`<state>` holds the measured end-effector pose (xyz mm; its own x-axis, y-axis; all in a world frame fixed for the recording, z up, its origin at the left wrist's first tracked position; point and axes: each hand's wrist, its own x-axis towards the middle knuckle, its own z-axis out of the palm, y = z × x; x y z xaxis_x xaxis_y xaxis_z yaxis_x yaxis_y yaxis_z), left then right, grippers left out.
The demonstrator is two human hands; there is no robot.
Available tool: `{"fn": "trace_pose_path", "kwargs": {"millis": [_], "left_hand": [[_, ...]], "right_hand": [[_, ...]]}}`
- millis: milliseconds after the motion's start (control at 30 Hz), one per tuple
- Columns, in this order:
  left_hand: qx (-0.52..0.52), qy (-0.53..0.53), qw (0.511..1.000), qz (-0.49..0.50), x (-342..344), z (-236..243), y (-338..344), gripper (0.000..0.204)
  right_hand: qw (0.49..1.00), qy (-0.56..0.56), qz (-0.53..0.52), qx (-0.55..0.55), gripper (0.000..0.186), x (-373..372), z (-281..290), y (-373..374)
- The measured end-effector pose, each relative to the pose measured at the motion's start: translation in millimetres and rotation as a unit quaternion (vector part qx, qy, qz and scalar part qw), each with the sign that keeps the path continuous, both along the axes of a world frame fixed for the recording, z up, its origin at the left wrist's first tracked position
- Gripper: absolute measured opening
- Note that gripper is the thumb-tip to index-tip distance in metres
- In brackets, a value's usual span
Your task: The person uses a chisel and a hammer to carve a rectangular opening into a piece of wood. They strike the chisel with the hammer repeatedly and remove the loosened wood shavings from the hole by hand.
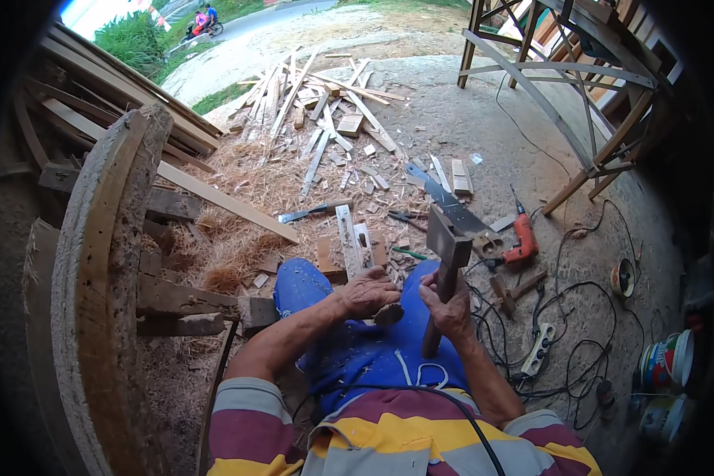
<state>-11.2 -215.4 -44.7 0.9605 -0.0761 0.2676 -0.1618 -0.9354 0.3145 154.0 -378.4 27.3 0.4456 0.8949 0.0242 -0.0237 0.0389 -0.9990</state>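
My right hand [449,308] grips the wooden handle of a mallet [447,252], its blocky head raised above my lap. My left hand [366,292] is closed over a small dark wooden piece [389,314] resting on my blue-trousered thigh, right beside the mallet handle. What lies under the left palm is hidden. I sit with knees forward, wearing a striped shirt, and a black cable crosses my chest.
A big curved timber [95,301] stands at my left. On the ground ahead lie a handsaw [448,205], a red drill [522,236], a chisel [309,213], offcuts and shavings. At right are a power strip [539,349], cables, paint cans [665,361] and a wooden frame [563,87].
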Motion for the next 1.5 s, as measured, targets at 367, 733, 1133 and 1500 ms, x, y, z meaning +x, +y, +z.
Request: {"fn": "trace_pose_path", "kwargs": {"millis": [367,733,1133,1500], "left_hand": [[-0.090,-0.609,0.702,0.359,36,218,195,0.012],[-0.496,-0.339,0.679,0.421,58,64,141,0.025],[-0.449,-0.449,0.618,0.464,58,14,146,0.020],[-0.330,-0.404,0.699,0.489,77,-27,144,0.017]], "right_hand": [[0.991,0.018,-0.089,-0.103,0.032,63,-20,-1],[0.967,0.015,0.023,-0.252,0.043,55,-32,8],[0.963,-0.021,0.051,-0.264,0.043,46,-19,28],[0.960,-0.044,0.089,-0.261,0.045,40,-9,42]]}}
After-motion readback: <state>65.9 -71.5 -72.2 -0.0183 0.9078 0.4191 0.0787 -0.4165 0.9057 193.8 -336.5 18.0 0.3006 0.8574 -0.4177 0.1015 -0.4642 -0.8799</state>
